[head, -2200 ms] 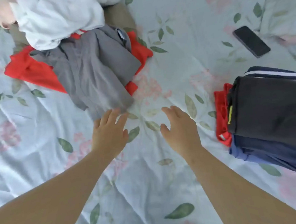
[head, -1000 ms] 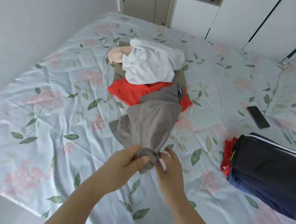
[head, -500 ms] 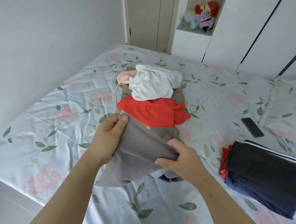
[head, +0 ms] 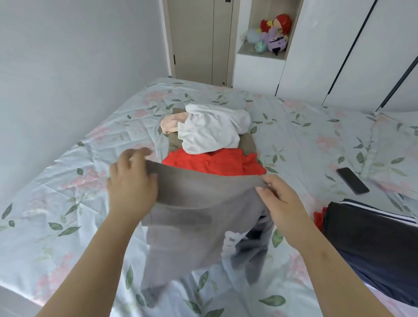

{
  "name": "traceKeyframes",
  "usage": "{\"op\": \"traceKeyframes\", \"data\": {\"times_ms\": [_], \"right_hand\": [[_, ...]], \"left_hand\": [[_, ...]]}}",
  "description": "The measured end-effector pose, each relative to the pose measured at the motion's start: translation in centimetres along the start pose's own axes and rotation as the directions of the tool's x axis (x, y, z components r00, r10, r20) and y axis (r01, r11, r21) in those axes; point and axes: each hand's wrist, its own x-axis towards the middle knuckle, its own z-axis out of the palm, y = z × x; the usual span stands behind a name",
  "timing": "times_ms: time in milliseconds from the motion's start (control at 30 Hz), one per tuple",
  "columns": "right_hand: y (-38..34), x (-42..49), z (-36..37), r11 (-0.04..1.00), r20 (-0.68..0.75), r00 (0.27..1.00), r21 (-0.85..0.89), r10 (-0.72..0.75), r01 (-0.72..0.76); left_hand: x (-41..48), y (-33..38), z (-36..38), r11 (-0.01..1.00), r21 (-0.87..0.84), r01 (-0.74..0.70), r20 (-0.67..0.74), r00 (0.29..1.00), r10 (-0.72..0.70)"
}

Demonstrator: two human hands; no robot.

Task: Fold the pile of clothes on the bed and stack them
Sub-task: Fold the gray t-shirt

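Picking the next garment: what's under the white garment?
The white garment lies on a red garment and an olive-brown one; a pink item pokes out beside it. Anything deeper is covered.

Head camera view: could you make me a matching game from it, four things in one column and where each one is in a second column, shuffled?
Things
1. grey trousers
2. white garment
3. phone
4. folded stack

Places
A. flat on the bedsheet, by the pillow
B. on top of the unfolded pile
C. at the right edge, dark piece on top
D. held up between the left hand and the right hand

Pairs: 1-D, 2-B, 3-A, 4-C
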Motion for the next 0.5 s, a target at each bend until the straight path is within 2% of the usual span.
{"op": "traceKeyframes", "data": {"times_ms": [33,67,100,133,167,200,267,333,367,433,500], "right_hand": [[-1.5,0.4,0.4,0.998,0.055,0.997,-0.017,-0.061,0.062],[-2.7,0.7,0.8,0.993,0.111,0.988,-0.034,-0.107,0.112],[-3.6,1.1,1.1,0.987,0.15,0.978,-0.049,-0.142,0.151],[-4.3,1.3,1.2,0.983,0.163,0.973,-0.064,-0.162,0.174],[-4.5,1.5,1.1,0.98,0.151,0.974,-0.08,-0.168,0.181],[-4.3,1.6,0.8,0.98,0.129,0.978,-0.096,-0.163,0.176],[-3.2,1.2,-0.2,0.983,0.095,0.989,-0.137,-0.109,0.121],[-1.4,0.4,-0.9,0.969,0.092,0.996,-0.245,0.001,0.022],[-0.3,-0.1,-0.9,0.933,0.1,0.993,-0.358,0.065,-0.025],[2.2,-0.8,-0.6,0.809,0.096,0.979,-0.58,0.181,-0.093],[4.8,-1.5,-0.5,0.746,0.052,0.965,-0.645,0.257,-0.164]], "left_hand": [[-0.3,0.8,0.2,0.978,-0.14,-0.158,0.146,0.973,0.178],[-0.5,1.9,0.4,0.926,-0.32,-0.199,0.344,0.887,0.309],[-0.7,3.0,0.7,0.873,-0.473,-0.123,0.539,0.743,0.397],[-0.8,3.7,1.1,0.837,-0.546,-0.02,0.654,0.614,0.441],[-0.7,4.2,1.6,0.822,-0.566,0.057,0.694,0.572,0.438],[-0.4,4.3,1.9,0.811,-0.576,0.096,0.683,0.602,0.414],[0.5,3.9,1.9,0.78,-0.606,0.155,0.62,0.707,0.341],[1.1,3.9,1.6,0.735,-0.647,0.204,0.601,0.73,0.326],[1.2,4.1,1.3,0.691,-0.682,0.24,0.601,0.723,0.341],[1.5,4.5,0.9,0.532,-0.761,0.372,0.594,0.73,0.339],[1.8,4.6,0.9,0.357,-0.803,0.477,0.581,0.759,0.292]]}}
